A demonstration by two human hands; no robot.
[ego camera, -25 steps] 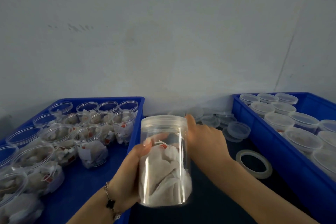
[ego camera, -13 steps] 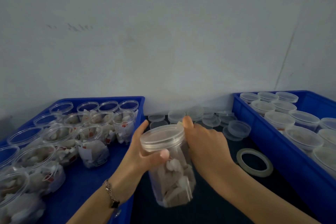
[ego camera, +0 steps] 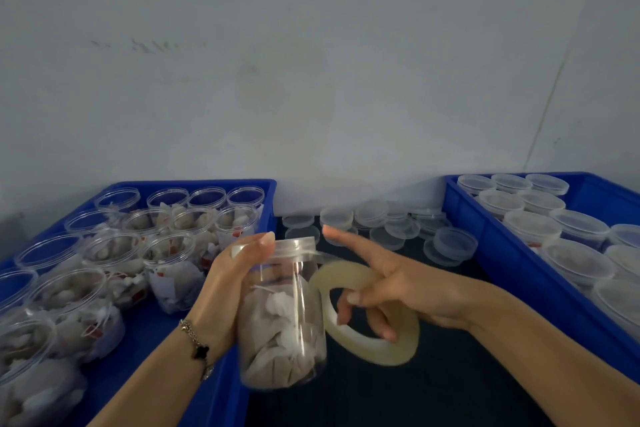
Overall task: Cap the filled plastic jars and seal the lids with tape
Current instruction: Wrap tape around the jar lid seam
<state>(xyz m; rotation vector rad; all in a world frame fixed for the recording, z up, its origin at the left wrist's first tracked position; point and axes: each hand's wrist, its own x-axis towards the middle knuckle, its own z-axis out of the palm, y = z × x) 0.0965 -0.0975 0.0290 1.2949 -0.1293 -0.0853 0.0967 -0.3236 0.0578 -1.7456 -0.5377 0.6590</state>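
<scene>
My left hand (ego camera: 228, 274) grips a clear capped jar (ego camera: 282, 322) filled with white tea bags, thumb up by its lid (ego camera: 294, 246). My right hand (ego camera: 388, 284) holds a pale roll of tape (ego camera: 391, 354) right beside the jar, with the lower fingers hooked through the roll's hole and the index finger pointing up and left. A thin clear strip of tape runs from the roll toward the lid's edge.
A blue bin (ego camera: 221, 374) on the left holds several open filled jars (ego camera: 173, 270). Another blue bin (ego camera: 519, 263) on the right holds several capped jars. Loose clear lids (ego camera: 391, 229) lie on the dark table by the wall.
My right hand left the jar's lid and picked up the tape roll from the table, bringing it beside the jar. My left hand shifted its grip and holds the jar more upright.
</scene>
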